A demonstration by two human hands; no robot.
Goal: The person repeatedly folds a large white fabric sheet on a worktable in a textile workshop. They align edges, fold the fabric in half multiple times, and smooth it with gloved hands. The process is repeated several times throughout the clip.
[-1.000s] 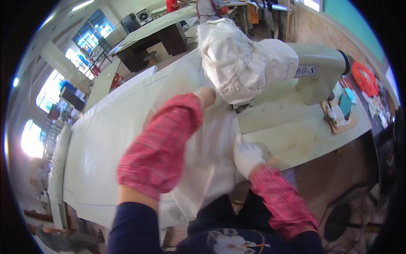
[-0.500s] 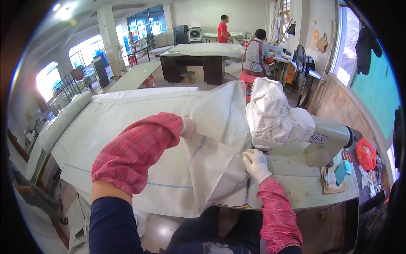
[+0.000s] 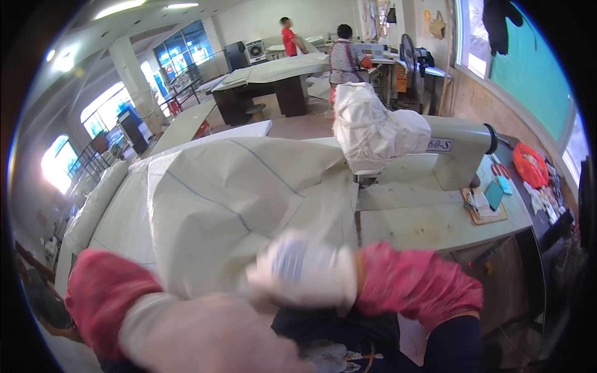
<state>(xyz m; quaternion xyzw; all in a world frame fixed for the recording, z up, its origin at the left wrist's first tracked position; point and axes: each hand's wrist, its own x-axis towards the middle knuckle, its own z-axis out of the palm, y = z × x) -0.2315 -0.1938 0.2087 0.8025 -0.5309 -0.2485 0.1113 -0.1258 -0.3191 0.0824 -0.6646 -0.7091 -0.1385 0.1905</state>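
Our white woven sheet [image 3: 211, 186], blue-striped & rumpled, lies just beyond both hands, covering the L & mid part of the desk [image 3: 404, 221]; its R edge runs up by the sewing machine [image 3: 463, 146], whose head's wrapped in white cloth [image 3: 373, 127]. Our R grip [image 3: 305, 270], white glove, is at the sheet's near part; our L grip [image 3: 211, 339], also gloved, is lower & closer to us. Both v. blurred, so we can't tell if either's open, closed or has hold of the sheet.

Desk's R part is bare wood-type top, a bit stained. Near its R edge: a brown board [image 3: 484, 214] w/ papers, a teal flat item [image 3: 494, 194] & red-handled scissors [image 3: 499, 169]. Roll of sheeting [image 3: 93, 205] along the L side.

Rm behind: another table [image 3: 273, 73] w/ pale sheets on top, a person in red [image 3: 289, 42] standing, a person in stripes [image 3: 344, 62] w/ back to us, a fan [image 3: 408, 51] nr the R wall.

Container-wise: red plastic bag [image 3: 530, 165] past the desk's R edge, contents can't be made out.
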